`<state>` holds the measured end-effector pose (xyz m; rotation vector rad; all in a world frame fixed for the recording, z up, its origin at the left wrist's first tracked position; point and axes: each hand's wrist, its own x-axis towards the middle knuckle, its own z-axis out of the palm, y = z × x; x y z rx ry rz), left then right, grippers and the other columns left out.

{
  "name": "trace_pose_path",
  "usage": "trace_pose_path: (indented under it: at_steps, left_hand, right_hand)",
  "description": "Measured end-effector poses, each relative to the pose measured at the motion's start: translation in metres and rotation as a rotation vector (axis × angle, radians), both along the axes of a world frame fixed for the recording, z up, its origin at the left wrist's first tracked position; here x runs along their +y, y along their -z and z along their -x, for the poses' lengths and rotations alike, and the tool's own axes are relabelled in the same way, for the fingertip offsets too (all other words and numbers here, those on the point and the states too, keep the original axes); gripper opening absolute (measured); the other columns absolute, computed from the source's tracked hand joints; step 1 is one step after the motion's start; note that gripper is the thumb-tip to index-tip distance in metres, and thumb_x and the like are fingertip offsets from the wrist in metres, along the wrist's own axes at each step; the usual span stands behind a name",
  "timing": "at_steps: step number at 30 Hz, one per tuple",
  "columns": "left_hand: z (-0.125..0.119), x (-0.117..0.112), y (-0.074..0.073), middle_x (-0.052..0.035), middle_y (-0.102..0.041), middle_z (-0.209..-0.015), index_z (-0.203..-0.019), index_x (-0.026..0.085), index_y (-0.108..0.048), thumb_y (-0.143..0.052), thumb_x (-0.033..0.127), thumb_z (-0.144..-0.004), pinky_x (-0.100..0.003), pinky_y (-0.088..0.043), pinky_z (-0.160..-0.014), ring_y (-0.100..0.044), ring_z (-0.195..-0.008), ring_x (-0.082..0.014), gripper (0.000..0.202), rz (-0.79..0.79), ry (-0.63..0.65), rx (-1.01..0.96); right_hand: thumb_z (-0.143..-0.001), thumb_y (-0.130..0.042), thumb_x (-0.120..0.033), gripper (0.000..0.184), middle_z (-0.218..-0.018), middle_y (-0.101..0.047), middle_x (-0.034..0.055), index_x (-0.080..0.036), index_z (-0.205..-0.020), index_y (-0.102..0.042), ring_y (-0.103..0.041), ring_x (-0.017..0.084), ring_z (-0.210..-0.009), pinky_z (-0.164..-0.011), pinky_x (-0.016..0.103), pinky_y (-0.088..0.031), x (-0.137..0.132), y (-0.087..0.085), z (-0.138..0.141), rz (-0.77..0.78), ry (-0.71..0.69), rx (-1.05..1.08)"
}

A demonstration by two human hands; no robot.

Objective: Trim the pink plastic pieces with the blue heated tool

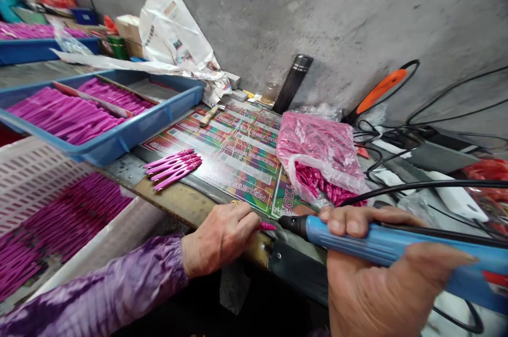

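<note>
My right hand (369,273) is wrapped round a blue electric screwdriver (381,244) with a black tip and a black cable, held level and pointing left. My left hand (220,236), in a purple sleeve, pinches a small magenta piece (266,226) at the bench's front edge, right at the tool's tip. A small heap of magenta pen-like parts (172,165) lies on the bench to the left. A clear plastic bag of small magenta pieces (321,160) sits just behind the tool.
A printed colourful sheet (238,149) covers the bench. A blue tray (119,138) of magenta parts stands at the left, a white slotted crate (35,178) of more below it. Cables, a black cylinder (292,83) and an orange-handled tool (381,88) lie by the concrete wall.
</note>
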<state>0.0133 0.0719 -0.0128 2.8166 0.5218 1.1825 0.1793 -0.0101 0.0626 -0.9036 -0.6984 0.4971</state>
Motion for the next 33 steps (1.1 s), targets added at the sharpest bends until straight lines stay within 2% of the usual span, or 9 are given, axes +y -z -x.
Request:
trace_pose_path:
  at_steps: [6,16,18,23,28,33]
  left_hand:
    - [0.000,-0.001,0.005,0.0011,-0.056,-0.068,-0.079,0.019,-0.054,-0.040,0.017,-0.106,-0.026,-0.039,-0.055,-0.048,-0.058,-0.0129,0.030,-0.045,-0.013,-0.040]
    - [-0.001,-0.002,0.007,0.0009,-0.056,-0.068,-0.079,0.019,-0.052,-0.041,0.015,-0.104,-0.026,-0.040,-0.056,-0.049,-0.057,-0.0134,0.027,-0.057,-0.015,-0.053]
    - [-0.001,-0.002,0.007,0.0009,-0.058,-0.069,-0.084,0.019,-0.054,-0.041,0.014,-0.104,-0.026,-0.040,-0.056,-0.051,-0.058,-0.0133,0.025,-0.053,-0.014,-0.053]
    - [0.000,-0.001,0.008,-0.0006,-0.065,-0.077,-0.110,0.014,-0.058,-0.040,0.015,-0.106,-0.027,-0.043,-0.057,-0.056,-0.061,-0.0139,0.019,-0.094,-0.024,-0.050]
    - [0.001,0.000,0.013,-0.0004,-0.064,-0.078,-0.112,0.014,-0.058,-0.044,0.014,-0.105,-0.027,-0.043,-0.056,-0.054,-0.061,-0.0137,0.016,-0.104,-0.003,-0.020]
    - [0.004,-0.002,0.010,-0.0021,-0.065,-0.081,-0.115,0.013,-0.057,-0.043,0.012,-0.105,-0.028,-0.047,-0.058,-0.057,-0.065,-0.0148,0.017,-0.092,0.028,0.007]
  right_hand:
    - [-0.072,-0.074,-0.077,0.054,-0.061,-0.049,-0.0059,-0.025,-0.076,-0.058,-0.049,0.013,-0.058,-0.069,0.033,-0.053,-0.003,-0.008,0.003,0.015,-0.002,0.014]
    - [-0.066,-0.079,-0.076,0.055,-0.063,-0.048,-0.0063,-0.026,-0.077,-0.059,-0.049,0.013,-0.057,-0.070,0.034,-0.054,-0.004,-0.006,0.004,0.023,-0.002,0.075]
    - [-0.065,-0.079,-0.077,0.056,-0.062,-0.048,-0.0064,-0.026,-0.076,-0.059,-0.048,0.013,-0.056,-0.068,0.033,-0.054,-0.003,-0.008,0.004,0.026,0.002,0.073]
    - [-0.067,-0.078,-0.077,0.057,-0.060,-0.048,-0.0061,-0.025,-0.075,-0.058,-0.048,0.013,-0.057,-0.067,0.032,-0.053,-0.002,-0.009,0.006,0.038,0.014,0.049]
    - [-0.071,-0.076,-0.075,0.054,-0.061,-0.048,-0.0059,-0.025,-0.078,-0.058,-0.048,0.013,-0.058,-0.070,0.034,-0.054,-0.006,-0.006,0.003,0.029,0.007,0.049]
    - [-0.079,-0.071,-0.072,0.048,-0.063,-0.048,-0.0055,-0.025,-0.081,-0.058,-0.050,0.014,-0.059,-0.069,0.036,-0.055,-0.009,-0.005,-0.006,0.014,0.019,0.009]
